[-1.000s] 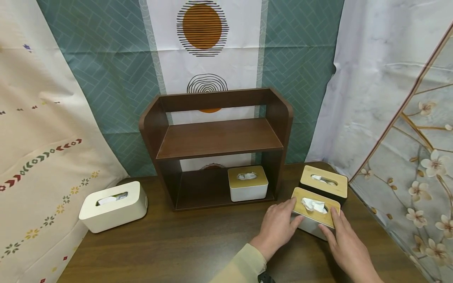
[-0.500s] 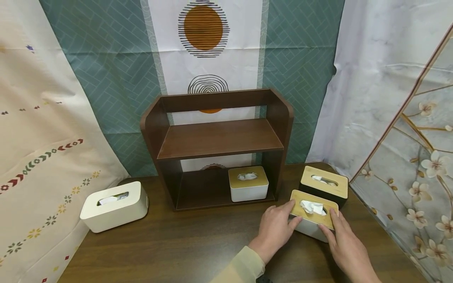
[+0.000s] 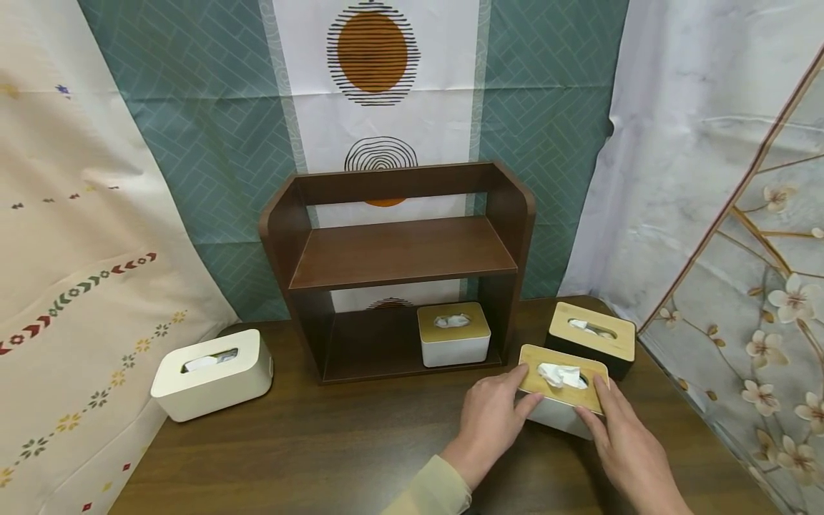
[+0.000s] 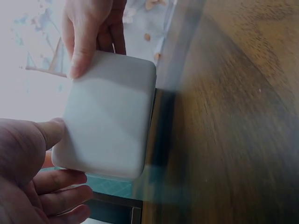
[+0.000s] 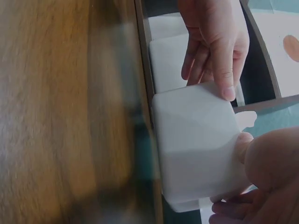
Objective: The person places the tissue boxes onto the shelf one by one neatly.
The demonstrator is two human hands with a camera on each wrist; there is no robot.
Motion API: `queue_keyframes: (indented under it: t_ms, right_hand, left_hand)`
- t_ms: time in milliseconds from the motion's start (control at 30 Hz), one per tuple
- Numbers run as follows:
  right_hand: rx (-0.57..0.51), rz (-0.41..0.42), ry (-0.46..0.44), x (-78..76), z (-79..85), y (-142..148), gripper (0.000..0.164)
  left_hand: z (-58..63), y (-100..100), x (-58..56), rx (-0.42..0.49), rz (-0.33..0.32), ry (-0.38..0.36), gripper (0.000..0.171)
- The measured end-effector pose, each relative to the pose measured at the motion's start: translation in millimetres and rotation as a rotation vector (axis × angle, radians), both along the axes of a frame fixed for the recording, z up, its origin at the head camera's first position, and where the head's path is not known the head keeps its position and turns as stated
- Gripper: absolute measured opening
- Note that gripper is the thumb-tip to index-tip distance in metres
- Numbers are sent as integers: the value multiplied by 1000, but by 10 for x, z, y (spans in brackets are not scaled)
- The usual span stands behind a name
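Observation:
A white tissue box with a wood-coloured lid [image 3: 561, 411] stands at the right of the table, a tissue poking from its oval slot. My left hand [image 3: 491, 422] grips its left end, the thumb on the near wall. Its right end is held by my right hand [image 3: 627, 443], with the thumb likewise on the near wall and fingers along the side. Both wrist views show the box's plain white wall [image 4: 110, 116] between the two thumbs. Whether its base touches the table, I cannot tell.
Behind it sits a black tissue box with a pale wooden lid [image 3: 594, 330]. A brown two-tier shelf [image 3: 405, 250] stands mid-table, a smaller white tissue box [image 3: 453, 350] on its lower tier at right. A cream tissue box [image 3: 215, 383] lies far left. Fabric curtains enclose the table.
Both hands have moved the wood-lidded white tissue box to the left and slightly nearer, away from the black one. The grip looks the same, and the other boxes stay put.

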State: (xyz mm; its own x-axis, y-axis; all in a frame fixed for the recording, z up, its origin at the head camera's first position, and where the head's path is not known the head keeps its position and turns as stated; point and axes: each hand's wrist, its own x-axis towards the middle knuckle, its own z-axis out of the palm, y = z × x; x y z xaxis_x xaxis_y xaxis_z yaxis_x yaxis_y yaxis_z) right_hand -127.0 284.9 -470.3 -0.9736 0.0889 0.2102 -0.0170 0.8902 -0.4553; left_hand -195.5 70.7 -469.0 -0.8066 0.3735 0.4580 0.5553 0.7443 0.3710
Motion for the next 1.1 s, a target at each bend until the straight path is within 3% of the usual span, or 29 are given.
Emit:
queue_keyframes:
  t_ms: [200,600,1100]
  right_hand:
    - [11,14,12,6,48,-121,75]
    - [2,69,64,-12,57,-393,73]
    - [-7,132,102,-35,85,-798,70]
  left_hand:
    - [7,-132,32,16,16,-21,53]
    - [34,-465,117,13,54,25,51]
    - [70,-899,247,4,150,56,52]
